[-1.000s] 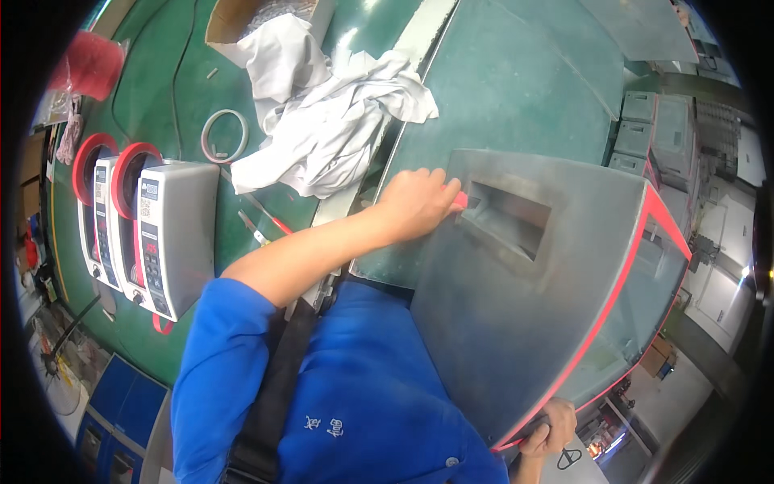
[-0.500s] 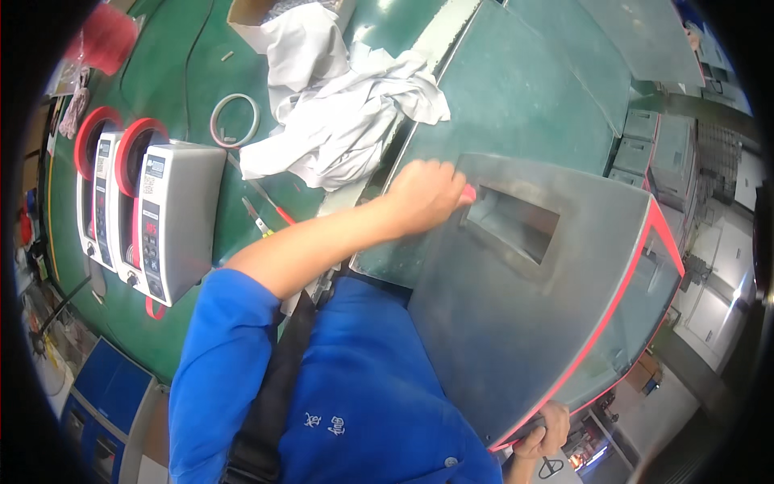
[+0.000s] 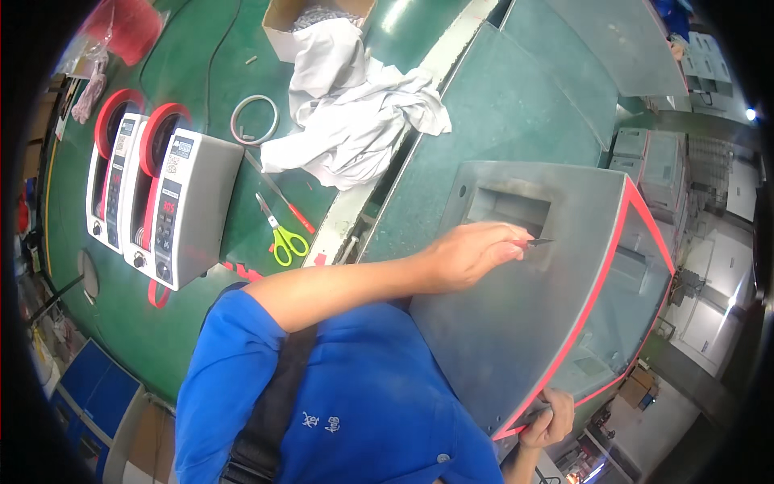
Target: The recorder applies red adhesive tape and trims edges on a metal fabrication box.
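A grey sheet-metal housing [image 3: 492, 323] with red tape along its edges leans against my front, tilted. Near its upper end is a rectangular opening [image 3: 528, 211]. My left hand [image 3: 476, 256] is closed just below the opening, pinching a small knife [image 3: 535, 242] with a dark pointed blade and a bit of red at the fingers. The blade lies close to the opening's lower edge; whether it touches the metal I cannot tell. At the housing's lower taped corner, my right hand [image 3: 550, 419] is wrapped round the edge, its fingers partly hidden.
Two white tape dispensers [image 3: 189, 218] with red rolls stand on the green bench at left. Nearby lie green-handled scissors [image 3: 289, 244], a red-handled tool [image 3: 301, 218], a tape ring [image 3: 255, 121] and a white cloth [image 3: 355, 113]. A cardboard box [image 3: 278, 32] stands behind. More grey housings [image 3: 645, 157] are stacked at right.
My left hand has moved right and down, from the opening's upper left corner to its lower edge. The dark blade now shows. The scissors are in fuller view; my right hand keeps its hold.
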Demonstrator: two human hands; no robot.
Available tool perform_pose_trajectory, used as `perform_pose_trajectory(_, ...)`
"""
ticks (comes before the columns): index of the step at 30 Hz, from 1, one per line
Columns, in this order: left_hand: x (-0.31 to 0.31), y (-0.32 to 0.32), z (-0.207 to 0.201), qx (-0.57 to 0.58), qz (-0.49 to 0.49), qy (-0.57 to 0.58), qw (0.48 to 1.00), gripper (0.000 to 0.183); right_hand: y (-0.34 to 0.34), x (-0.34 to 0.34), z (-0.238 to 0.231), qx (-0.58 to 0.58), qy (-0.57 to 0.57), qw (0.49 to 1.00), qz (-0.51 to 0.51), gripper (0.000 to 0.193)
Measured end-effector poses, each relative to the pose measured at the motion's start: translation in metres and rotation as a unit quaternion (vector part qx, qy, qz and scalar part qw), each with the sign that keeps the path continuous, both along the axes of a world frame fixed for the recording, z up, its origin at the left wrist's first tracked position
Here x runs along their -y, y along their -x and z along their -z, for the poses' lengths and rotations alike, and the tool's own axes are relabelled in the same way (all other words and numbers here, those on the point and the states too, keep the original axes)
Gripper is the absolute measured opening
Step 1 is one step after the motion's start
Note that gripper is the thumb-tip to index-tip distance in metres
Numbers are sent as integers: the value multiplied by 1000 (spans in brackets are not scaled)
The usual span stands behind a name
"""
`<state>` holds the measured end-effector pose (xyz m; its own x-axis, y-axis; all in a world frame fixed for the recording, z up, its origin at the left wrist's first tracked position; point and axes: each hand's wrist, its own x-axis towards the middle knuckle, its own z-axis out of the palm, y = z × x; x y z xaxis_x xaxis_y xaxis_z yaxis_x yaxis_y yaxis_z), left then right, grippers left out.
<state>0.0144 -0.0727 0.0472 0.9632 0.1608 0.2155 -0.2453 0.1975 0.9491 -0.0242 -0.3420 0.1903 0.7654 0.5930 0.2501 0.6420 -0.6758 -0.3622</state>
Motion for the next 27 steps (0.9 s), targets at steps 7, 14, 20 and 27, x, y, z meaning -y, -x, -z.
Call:
perform_pose_trajectory(7, -15, -9, 7, -65, 7, -258, 964, 29, 1, 0, 0, 0, 5, 1000, 5, 28)
perform_pose_trajectory(14, -30, -7, 26, -21, 50, -467, 882, 31, 3, 1, -1, -4, 12, 1000, 16, 27)
perform_pose_trajectory(20, -27, -18, -9, -142, 121, -268, 945, 32, 1, -2, -1, -6, 12, 1000, 17, 27)
perform_pose_trajectory(27, -47, -34, 19, -366, 238, -21, 899, 28, 0, -3, -2, -13, 9, 1000, 19, 26)
